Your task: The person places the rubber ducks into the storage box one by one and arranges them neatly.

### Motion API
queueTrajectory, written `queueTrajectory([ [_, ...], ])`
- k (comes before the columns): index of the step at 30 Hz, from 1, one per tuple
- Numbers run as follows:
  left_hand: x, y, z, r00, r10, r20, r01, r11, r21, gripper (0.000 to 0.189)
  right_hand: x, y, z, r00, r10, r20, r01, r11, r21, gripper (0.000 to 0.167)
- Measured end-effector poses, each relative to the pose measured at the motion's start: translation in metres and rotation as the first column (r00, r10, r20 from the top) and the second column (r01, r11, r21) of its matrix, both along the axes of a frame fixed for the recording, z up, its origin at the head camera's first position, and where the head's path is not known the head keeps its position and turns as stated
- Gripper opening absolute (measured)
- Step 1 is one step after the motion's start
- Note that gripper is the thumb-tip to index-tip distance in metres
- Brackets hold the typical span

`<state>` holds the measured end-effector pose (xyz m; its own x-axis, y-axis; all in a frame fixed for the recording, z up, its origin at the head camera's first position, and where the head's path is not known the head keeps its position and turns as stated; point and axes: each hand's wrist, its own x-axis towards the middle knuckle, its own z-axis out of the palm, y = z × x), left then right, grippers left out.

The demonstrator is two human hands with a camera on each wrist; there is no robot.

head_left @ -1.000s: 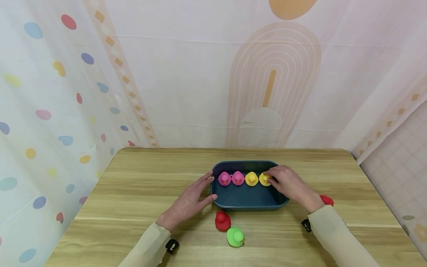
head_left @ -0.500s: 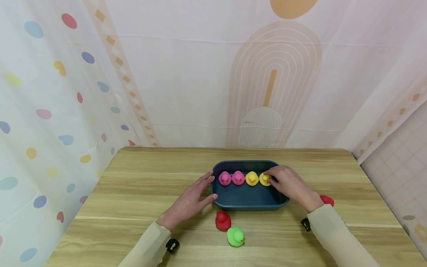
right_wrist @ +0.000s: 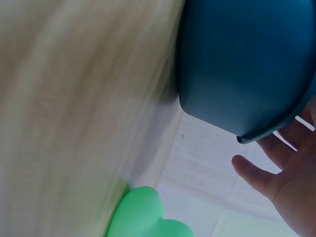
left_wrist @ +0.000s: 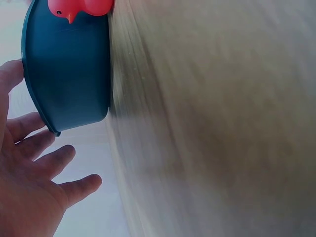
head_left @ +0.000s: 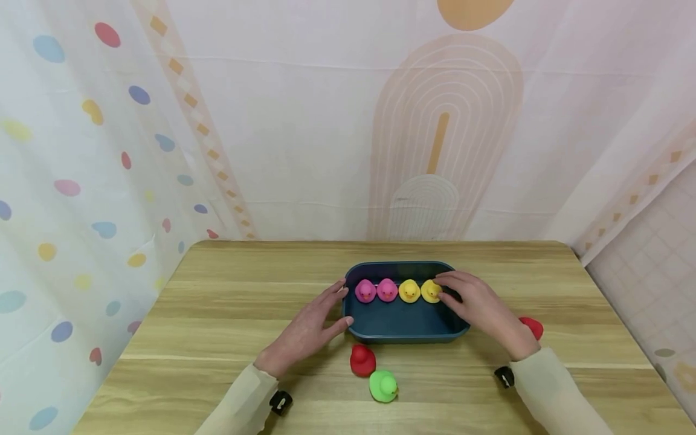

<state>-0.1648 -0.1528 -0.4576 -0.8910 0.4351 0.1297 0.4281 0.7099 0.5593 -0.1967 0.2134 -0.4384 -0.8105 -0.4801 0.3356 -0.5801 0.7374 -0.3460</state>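
In the head view, a dark blue oblong tray (head_left: 408,323) holds a row of rubber ducks: a pink duck (head_left: 365,292), a second pink duck (head_left: 387,291), a yellow duck (head_left: 409,292) and a rightmost yellow duck (head_left: 430,292). My left hand (head_left: 304,332) rests against the tray's left end, fingers spread and fairly straight; the left wrist view shows its fingertips at the rim. Over the tray's right end, my right hand (head_left: 486,308) has its fingertips beside the rightmost yellow duck, with thumb and fingers parted. Whether they still touch it is hard to tell.
On the wooden table (head_left: 244,302) before the tray sit a red duck (head_left: 362,361) and a green duck (head_left: 383,386). Another red duck (head_left: 532,328) is partly hidden by my right wrist. A green duck (right_wrist: 140,217) shows low in the right wrist view. A patterned curtain (head_left: 304,133) hangs behind.
My right hand's fingers have loosened from the rightmost yellow duck and drawn slightly to the right. The duck stays in the row. My left hand keeps its place at the tray.
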Motion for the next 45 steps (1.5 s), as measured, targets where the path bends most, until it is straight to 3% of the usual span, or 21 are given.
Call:
queueTrajectory([
  [6,0.000,-0.001,-0.001,1.000,0.003,-0.004,-0.003,1.000,0.007,0.067,0.013,0.006,0.002,0.999,-0.035,-0.030,0.030,0.989,-0.145,0.026],
  [18,-0.001,0.000,-0.002,1.000,0.001,0.002,-0.001,1.000,0.017,0.067,0.034,0.030,0.012,0.987,-0.157,-0.045,0.136,0.943,-0.305,0.018],
  [25,-0.001,-0.001,-0.002,1.000,-0.002,-0.010,0.002,1.000,0.029,0.067,0.043,0.049,0.017,0.978,-0.202,0.060,0.210,0.908,-0.363,0.017],
  [34,-0.001,0.000,-0.002,1.000,0.004,-0.004,-0.004,1.000,0.026,0.068,0.043,0.078,0.017,0.984,-0.118,0.132,0.165,0.887,-0.432,0.020],
  [45,-0.001,0.000,0.001,1.000,-0.001,0.023,0.001,1.000,0.022,0.068,0.035,0.109,0.015,0.959,0.020,0.282,0.107,0.897,-0.429,0.025],
])
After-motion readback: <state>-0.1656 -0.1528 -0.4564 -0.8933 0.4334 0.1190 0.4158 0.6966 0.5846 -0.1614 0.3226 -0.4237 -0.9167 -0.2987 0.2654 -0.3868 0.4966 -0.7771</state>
